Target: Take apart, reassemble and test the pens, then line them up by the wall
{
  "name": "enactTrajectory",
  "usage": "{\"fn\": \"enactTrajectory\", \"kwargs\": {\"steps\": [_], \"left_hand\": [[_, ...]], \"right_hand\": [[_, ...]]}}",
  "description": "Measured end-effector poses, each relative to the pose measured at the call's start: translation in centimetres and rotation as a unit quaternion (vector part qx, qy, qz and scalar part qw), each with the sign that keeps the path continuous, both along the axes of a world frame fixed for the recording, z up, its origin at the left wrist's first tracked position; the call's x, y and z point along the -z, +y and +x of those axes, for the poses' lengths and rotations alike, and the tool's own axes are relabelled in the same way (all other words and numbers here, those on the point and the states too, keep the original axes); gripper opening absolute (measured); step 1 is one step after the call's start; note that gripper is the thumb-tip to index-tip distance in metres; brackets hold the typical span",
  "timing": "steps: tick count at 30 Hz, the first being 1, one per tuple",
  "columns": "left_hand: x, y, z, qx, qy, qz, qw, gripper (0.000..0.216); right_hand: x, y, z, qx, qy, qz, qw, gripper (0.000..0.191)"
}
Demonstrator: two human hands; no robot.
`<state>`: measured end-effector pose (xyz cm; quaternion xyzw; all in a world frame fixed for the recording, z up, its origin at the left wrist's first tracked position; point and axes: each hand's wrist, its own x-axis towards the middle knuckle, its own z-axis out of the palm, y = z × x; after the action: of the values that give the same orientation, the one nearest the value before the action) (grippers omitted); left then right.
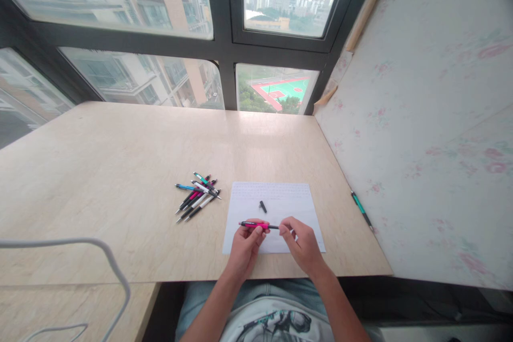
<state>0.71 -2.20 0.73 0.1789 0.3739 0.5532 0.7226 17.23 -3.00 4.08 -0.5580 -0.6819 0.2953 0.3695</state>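
Observation:
My left hand [246, 246] is closed around the pink barrel of a ballpoint pen [256, 225], held level over a sheet of paper [276, 189]. From the barrel's right end sticks a thin dark refill [274, 227]. The thumb and fingers of my right hand [300, 240] pinch the tip of that refill. Just beyond the hands, a short black pen part [263, 207] lies loose on the sheet. Small handwriting fills the top lines of the paper.
To the left lies a loose pile of several pens [198, 197]. A green and black pen [362, 211] rests along the right wall. A white cable [108, 254] loops over the desk's [132, 160] left front. Windows line the far edge.

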Motion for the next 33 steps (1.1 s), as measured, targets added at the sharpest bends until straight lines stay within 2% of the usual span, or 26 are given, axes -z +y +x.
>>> {"fn": "enactTrajectory", "kwargs": {"steps": [5, 8, 10, 17, 22, 26, 30, 33], "left_hand": [[0.2, 0.1, -0.1, -0.019, -0.020, -0.011, 1.000, 0.022], [0.3, 0.2, -0.3, -0.025, -0.034, -0.011, 0.999, 0.021], [0.4, 0.2, -0.3, -0.023, -0.039, -0.007, 0.999, 0.020], [0.5, 0.1, -0.3, -0.029, -0.051, -0.002, 0.998, 0.020], [0.5, 0.1, -0.3, -0.026, -0.046, -0.006, 0.999, 0.021], [0.4, 0.2, -0.3, -0.023, -0.046, -0.006, 0.999, 0.021], [0.4, 0.2, -0.4, -0.020, -0.040, -0.012, 0.999, 0.023], [0.4, 0.1, -0.4, -0.017, -0.037, -0.012, 0.999, 0.021]], "right_hand": [[1.0, 1.5, 0.2, 0.059, 0.086, -0.018, 0.994, 0.037], [2.0, 3.2, -0.4, 0.085, -0.007, -0.034, 0.996, 0.026], [2.4, 4.4, -1.2, 0.070, -0.090, -0.033, 0.993, 0.018], [2.7, 6.4, -4.4, 0.033, -0.260, -0.064, 0.963, 0.038], [2.6, 6.4, -4.5, 0.051, -0.306, -0.079, 0.947, 0.034], [2.6, 5.6, -2.7, 0.080, -0.259, -0.058, 0.961, 0.024], [2.4, 3.8, 0.2, 0.071, -0.112, -0.059, 0.989, 0.019], [1.8, 2.1, 2.3, 0.036, 0.003, -0.090, 0.995, 0.018]]}}
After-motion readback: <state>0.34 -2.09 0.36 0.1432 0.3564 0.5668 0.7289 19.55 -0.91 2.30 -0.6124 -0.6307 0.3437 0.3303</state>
